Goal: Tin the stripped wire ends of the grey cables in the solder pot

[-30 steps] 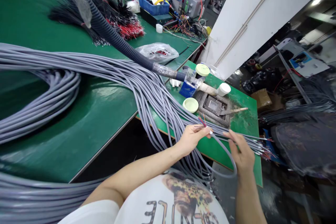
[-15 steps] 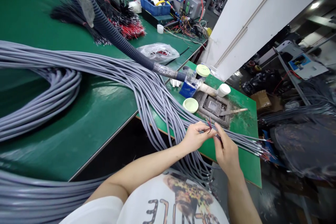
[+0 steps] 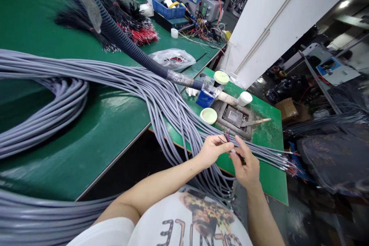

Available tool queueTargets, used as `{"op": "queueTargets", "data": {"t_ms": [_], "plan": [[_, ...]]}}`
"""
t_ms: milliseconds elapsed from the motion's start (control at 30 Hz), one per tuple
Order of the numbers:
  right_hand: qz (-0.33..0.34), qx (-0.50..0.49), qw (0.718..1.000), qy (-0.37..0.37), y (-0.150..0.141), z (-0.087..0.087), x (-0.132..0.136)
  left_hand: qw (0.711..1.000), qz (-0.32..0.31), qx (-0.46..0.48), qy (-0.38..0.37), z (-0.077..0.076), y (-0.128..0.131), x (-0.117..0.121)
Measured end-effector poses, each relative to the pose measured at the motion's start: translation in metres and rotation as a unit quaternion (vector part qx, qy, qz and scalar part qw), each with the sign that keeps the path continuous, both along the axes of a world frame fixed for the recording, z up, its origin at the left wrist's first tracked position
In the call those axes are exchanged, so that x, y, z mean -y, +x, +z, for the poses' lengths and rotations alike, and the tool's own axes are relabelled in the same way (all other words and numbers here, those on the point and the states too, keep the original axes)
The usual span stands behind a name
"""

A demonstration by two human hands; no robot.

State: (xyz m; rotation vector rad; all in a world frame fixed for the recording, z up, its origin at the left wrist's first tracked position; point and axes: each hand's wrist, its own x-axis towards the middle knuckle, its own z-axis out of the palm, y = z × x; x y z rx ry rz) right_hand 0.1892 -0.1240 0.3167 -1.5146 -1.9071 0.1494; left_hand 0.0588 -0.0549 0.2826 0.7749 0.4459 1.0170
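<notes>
Fanned coloured wires stick up from the stripped end of a grey cable, above the bundle. My left hand pinches this end between thumb and fingers, just below the wires. On its right side, my right hand has its thumb and fingers closed around the cable, index finger raised. Most of the held cable is hidden by the fingers. Beneath both hands runs a thick bundle of grey cables. Its stripped ends lie to the right, showing red and white wires.
A solder pot with a flat tool across it sits on the small green table. Near it are a pale green dish, a white cup and a ribbed extraction hose. Coiled cables lie left.
My right hand's fingers have loosened and shifted slightly down, away from the wires. The wires now stand more upright and spread, and a pale bit of the cable end shows between my hands.
</notes>
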Motion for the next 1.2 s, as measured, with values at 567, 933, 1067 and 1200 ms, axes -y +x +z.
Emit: {"op": "queueTargets", "data": {"t_ms": [567,933,1067,1200], "plan": [[0.126,-0.289,0.943,-0.103,0.016,-0.009,-0.004,0.995,-0.076,0.060,-0.031,-0.003,-0.017,-0.013],[0.130,-0.279,0.942,-0.137,0.014,-0.012,-0.013,0.990,-0.079,0.102,-0.049,0.004,-0.019,-0.020],[0.124,-0.269,0.945,-0.142,0.009,-0.009,-0.015,0.988,-0.076,0.107,-0.081,-0.001,-0.018,-0.020],[0.123,-0.250,0.950,-0.141,0.005,-0.005,-0.017,0.985,-0.075,0.114,-0.101,-0.008,-0.016,-0.020]]}}
